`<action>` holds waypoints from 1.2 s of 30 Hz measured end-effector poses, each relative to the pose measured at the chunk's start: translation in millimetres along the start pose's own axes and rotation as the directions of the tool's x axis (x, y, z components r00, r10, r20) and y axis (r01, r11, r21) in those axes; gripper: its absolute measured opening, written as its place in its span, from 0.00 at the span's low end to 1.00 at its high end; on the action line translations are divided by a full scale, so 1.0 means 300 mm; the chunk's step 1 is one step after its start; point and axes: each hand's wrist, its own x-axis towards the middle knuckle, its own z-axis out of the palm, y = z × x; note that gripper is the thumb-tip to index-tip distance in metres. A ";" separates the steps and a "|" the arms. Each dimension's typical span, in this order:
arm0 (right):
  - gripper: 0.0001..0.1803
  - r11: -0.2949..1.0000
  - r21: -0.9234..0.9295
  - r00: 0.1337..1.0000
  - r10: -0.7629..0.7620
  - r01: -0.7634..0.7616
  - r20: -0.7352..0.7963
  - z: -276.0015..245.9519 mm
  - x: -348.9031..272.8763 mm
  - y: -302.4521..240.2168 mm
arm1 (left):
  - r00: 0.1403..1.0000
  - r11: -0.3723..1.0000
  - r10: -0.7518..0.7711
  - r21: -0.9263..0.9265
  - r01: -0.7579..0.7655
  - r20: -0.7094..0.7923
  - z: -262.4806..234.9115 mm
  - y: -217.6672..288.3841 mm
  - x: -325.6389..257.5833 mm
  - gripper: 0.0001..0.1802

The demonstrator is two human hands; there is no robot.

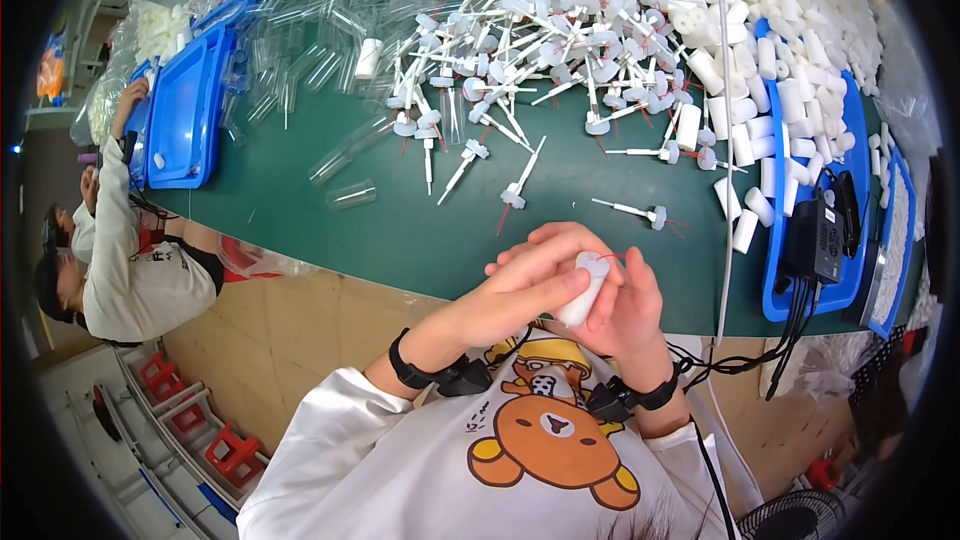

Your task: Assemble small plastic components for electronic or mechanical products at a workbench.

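Red stools (236,456) stand at lower left, a black fan (795,518) at lower right.

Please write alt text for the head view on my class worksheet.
A left hand and right hand hold a white cylinder topped by a grey disc with red wire, at a green table. Beyond lie clear tubes, stemmed grey-and-white parts and piled white cylinders; another person is at left.

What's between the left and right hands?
A white cylinder with a grey disc and red wire, between left hand and right hand, in the head view.
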 end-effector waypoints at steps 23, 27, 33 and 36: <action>0.47 0.981 -0.196 0.977 0.030 0.012 0.211 -0.012 0.007 0.005 | 0.982 0.943 -0.188 -0.276 0.187 0.024 0.023 0.055 -0.039 0.15; 0.39 0.973 -0.229 0.980 0.059 -0.014 0.190 -0.010 0.007 0.009 | 0.999 0.943 0.044 0.331 -0.040 -0.005 0.042 0.024 -0.030 0.23; 0.30 0.906 -0.424 0.991 0.051 0.006 0.123 0.080 -0.006 -0.005 | 0.999 0.908 0.028 0.418 -0.033 0.018 0.064 0.000 -0.022 0.22; 0.30 0.923 -0.385 0.993 0.035 0.009 0.109 0.051 -0.010 0.014 | 0.996 0.900 0.070 0.435 -0.037 -0.059 0.076 -0.017 -0.024 0.18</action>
